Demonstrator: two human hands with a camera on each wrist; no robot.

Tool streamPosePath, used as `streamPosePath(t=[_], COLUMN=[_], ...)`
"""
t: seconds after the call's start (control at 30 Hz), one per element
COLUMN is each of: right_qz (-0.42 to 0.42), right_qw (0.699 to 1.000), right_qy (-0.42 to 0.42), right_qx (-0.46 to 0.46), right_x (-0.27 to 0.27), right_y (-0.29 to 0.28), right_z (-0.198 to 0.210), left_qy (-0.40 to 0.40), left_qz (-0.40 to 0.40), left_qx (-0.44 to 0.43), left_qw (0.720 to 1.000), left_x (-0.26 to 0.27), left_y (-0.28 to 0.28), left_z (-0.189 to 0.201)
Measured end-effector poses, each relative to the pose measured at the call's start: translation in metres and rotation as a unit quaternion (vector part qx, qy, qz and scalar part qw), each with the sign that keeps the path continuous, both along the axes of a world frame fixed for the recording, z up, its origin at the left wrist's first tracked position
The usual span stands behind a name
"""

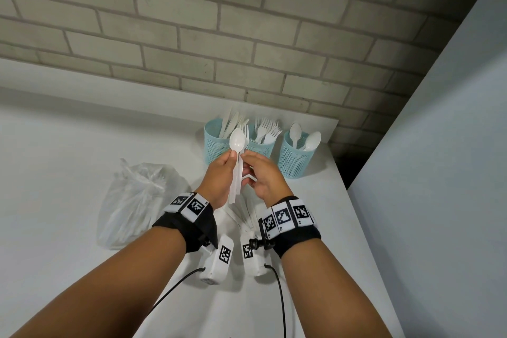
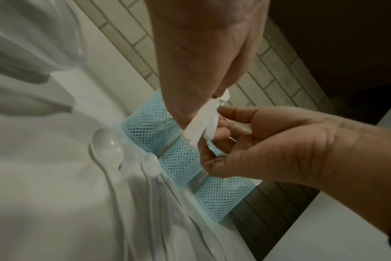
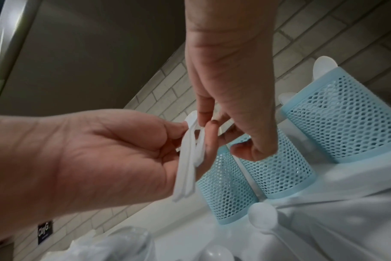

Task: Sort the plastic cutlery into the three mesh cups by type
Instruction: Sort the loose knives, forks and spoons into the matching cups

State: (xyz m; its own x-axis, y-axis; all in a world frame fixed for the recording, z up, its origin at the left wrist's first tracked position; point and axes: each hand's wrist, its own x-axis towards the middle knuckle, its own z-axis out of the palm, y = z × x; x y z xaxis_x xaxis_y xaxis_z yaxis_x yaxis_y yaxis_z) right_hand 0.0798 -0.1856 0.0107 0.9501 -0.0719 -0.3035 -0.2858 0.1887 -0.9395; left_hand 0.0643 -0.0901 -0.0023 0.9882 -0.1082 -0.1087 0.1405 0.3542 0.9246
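Middle of the head view, both hands are up over the white table (image 1: 68, 145), close together and working the same little bundle of white cutlery. The left hand (image 1: 220, 173) has its fingers curled around the handles of the bundle (image 1: 236, 173), and a spoon (image 1: 237, 140) sticks out the top with its bowl right in front of the cups. The right hand (image 1: 263, 175) is just beside it, fingertips pinching at one of the handles in that same bundle; the right wrist view shows thumb and forefinger closing on a handle, though which piece it is can't be made out. Behind the hands, up against the brick wall (image 1: 247, 22), three light blue mesh cups stand in a row: the left cup (image 1: 215, 143) has knives, the middle cup (image 1: 260, 147) has forks, and the right cup (image 1: 292, 158) has a couple of spoons. More loose cutlery (image 1: 241, 214) lies on the table under the wrists, partly hidden. At centre left of the frame there's a crumpled clear plastic bag (image 1: 137, 200) with more white pieces inside.
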Motion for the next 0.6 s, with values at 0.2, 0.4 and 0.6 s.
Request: streamPosePath(t=[0.2,0.4,0.6], right_qz=[-0.003,0.016,-0.046], right_qw=[0.992,0.985,0.984], right_qy=[-0.125,-0.138,-0.127], right_qx=[0.002,-0.100,-0.119], right_x=[0.002,0.011,0.022], right_y=[-0.004,-0.007,-0.017], right_z=[0.005,0.000,-0.002], left_qy=[0.009,0.012,0.007], left_qz=[0.001,-0.002,-0.008], left_qx=[0.019,0.017,0.066], left_qw=[1.000,1.000,0.998], left_x=[0.000,0.001,0.006], left_y=[0.000,0.000,-0.004], left_z=[0.000,-0.001,0.003])
